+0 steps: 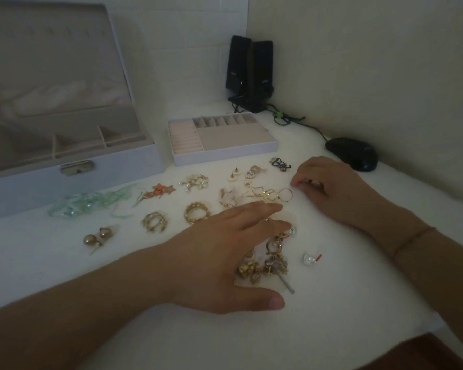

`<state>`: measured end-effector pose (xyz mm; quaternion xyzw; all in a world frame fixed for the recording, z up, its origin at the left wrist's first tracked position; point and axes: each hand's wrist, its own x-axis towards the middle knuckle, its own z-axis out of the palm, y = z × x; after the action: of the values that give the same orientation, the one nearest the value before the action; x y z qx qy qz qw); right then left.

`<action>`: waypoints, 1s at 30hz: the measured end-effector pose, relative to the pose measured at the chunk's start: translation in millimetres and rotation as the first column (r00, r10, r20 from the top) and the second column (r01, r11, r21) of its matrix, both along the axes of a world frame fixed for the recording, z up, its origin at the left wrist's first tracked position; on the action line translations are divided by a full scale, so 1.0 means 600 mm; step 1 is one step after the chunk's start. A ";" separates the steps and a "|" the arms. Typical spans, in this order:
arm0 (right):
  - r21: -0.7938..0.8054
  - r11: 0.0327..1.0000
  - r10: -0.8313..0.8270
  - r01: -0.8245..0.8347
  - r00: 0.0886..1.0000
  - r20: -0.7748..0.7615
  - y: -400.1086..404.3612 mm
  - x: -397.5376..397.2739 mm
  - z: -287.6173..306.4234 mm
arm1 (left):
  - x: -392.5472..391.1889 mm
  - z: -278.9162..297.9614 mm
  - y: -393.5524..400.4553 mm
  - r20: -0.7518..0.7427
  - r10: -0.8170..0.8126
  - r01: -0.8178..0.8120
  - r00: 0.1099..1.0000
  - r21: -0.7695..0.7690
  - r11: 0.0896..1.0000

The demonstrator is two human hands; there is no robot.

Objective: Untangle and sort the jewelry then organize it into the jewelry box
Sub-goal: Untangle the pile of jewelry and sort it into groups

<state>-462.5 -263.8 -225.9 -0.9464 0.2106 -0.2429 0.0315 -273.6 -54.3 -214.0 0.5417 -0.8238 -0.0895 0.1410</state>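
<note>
The sorting step looks to be in hand: pairs of earrings already lie apart across the middle of the frame on the white table (332, 303), while nothing shows yet in the open box (72, 182) at upper left or in its tray (225, 153) just right of it. The left hand (219, 252) lies spread wide and flat, low of centre, over a gold tangle (267, 263), fingers touching it but gripping nothing that I can see. The right hand (334, 185), right of centre, is curled narrow with fingertips pinched close beside the gold hoops (270, 194); whether it holds anything I cannot tell. The tangle's long axis runs up and down the frame, a grey pin poking toward the lower right. The hoops stretch left to right, the ring end toward the right hand. Next, I judge, the tangle needs one hand pinning it while the other draws single pieces free.
</note>
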 end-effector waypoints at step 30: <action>0.047 0.974 0.223 -0.220 0.971 -0.082 0.123 -0.053 0.022 | -0.037 0.015 0.001 0.117 -0.074 0.097 0.990 -0.201 0.975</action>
<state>-494.3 -190.1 -212.9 -0.9729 0.1094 -0.1925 0.0671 -295.8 -53.6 -205.0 0.4923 -0.8576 0.0203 0.1473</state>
